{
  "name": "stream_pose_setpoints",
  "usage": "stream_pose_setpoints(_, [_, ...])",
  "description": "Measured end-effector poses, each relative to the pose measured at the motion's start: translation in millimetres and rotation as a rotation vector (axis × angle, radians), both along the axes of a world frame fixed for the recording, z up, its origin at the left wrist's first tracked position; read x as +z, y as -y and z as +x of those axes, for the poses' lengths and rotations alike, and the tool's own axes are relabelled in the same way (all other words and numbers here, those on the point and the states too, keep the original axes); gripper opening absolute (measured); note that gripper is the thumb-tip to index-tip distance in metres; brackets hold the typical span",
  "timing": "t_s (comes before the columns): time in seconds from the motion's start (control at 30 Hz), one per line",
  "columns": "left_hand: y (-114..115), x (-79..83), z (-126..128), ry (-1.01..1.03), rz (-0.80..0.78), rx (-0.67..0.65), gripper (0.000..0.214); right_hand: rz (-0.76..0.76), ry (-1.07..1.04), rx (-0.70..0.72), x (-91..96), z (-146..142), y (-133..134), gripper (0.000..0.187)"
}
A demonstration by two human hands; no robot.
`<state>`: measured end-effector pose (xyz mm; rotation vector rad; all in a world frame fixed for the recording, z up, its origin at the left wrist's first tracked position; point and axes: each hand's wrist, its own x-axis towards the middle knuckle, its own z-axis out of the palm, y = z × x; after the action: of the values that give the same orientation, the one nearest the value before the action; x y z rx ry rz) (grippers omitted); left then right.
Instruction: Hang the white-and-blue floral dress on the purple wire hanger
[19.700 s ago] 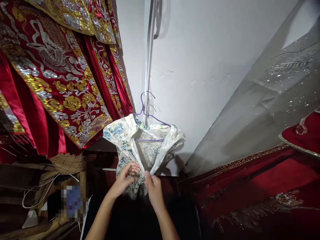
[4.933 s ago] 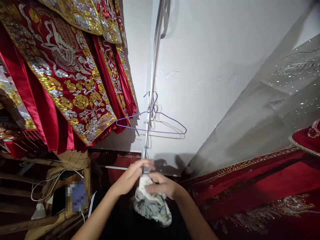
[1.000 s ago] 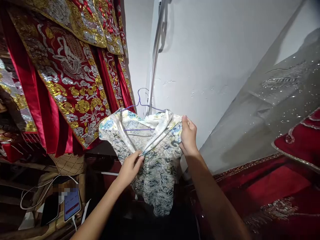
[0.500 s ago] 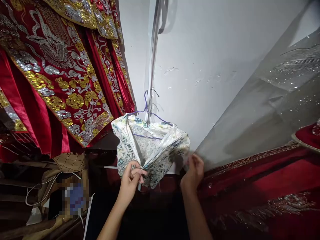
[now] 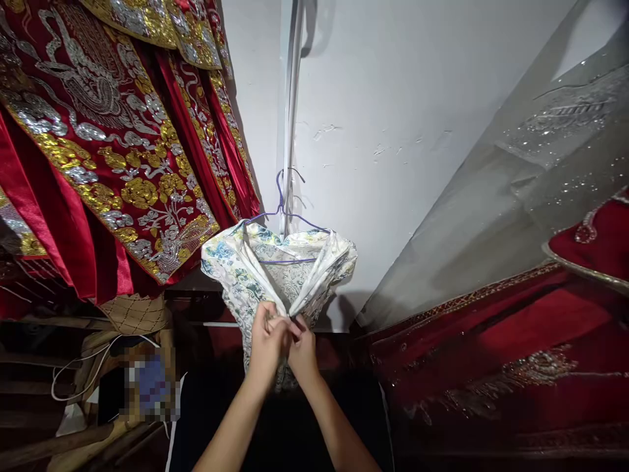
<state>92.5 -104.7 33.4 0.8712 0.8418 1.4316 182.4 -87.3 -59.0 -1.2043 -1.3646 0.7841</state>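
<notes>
A white floral shirt (image 5: 230, 262) with blue, green and yellow print hangs from a purple wire hanger (image 5: 281, 208) in the middle of the view. Its collar is spread and the front edges meet in a V low on the chest. At the foot of that V, my left hand (image 5: 268, 334) pinches the fabric near the front edge. Close against it, my right hand (image 5: 301, 344) has its fingers closed on the other front edge. Both sets of fingertips touch; any fastener between them is hidden.
Red garments with gold and silver embroidery (image 5: 142, 157) hang at left. A pale pole (image 5: 291, 98) runs up the white wall (image 5: 383, 85). Sheer sparkling fabric (image 5: 540, 190) and red cloth (image 5: 491, 341) fill the right. A wooden chair (image 5: 93, 432) with a white cable stands lower left.
My right hand has moved left from beside the shirt's sleeve to the front edges, joining my left hand. The shirt now hangs straighter and the view has shifted slightly.
</notes>
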Motion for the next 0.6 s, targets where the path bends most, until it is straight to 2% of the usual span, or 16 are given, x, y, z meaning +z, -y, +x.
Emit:
stream_pose_setpoints(0.1, [-27,37.9,-2,0.117,0.053,0.053,0.037,-0.020,0.051,-0.043,-13.9,4,1,0.020])
stream_pose_setpoints(0.2, [-53,87.4,-5,0.152,0.180,0.021,0.038,-0.041,0.070,-0.050,-23.3,5,1,0.028])
stream_pose_setpoints(0.27, [-66,116.8,-6,0.150,0.288,0.018,0.038,-0.060,0.087,-0.023,-24.4,9,0,0.030])
stream_pose_setpoints(0.33, [-73,135.5,-9,0.116,0.374,0.030,0.038,-0.076,0.091,0.017,-20.7,14,-2,0.031])
stream_pose_setpoints(0.4, [-75,140.4,-13,0.051,0.422,0.025,0.036,-0.094,0.060,0.083,-9.0,22,-3,0.029])
stream_pose_setpoints(0.47, [-73,134.4,-16,-0.036,0.439,-0.001,0.033,-0.085,0.002,0.153,15.3,31,-7,0.020])
stream_pose_setpoints(0.53, [-70,124.3,-17,-0.117,0.442,-0.013,0.031,-0.011,-0.042,0.190,54.2,40,-13,0.022])
stream_pose_setpoints(0.6, [-67,116.9,-17,-0.179,0.436,-0.027,0.030,0.146,-0.037,0.148,102.4,46,-24,0.039])
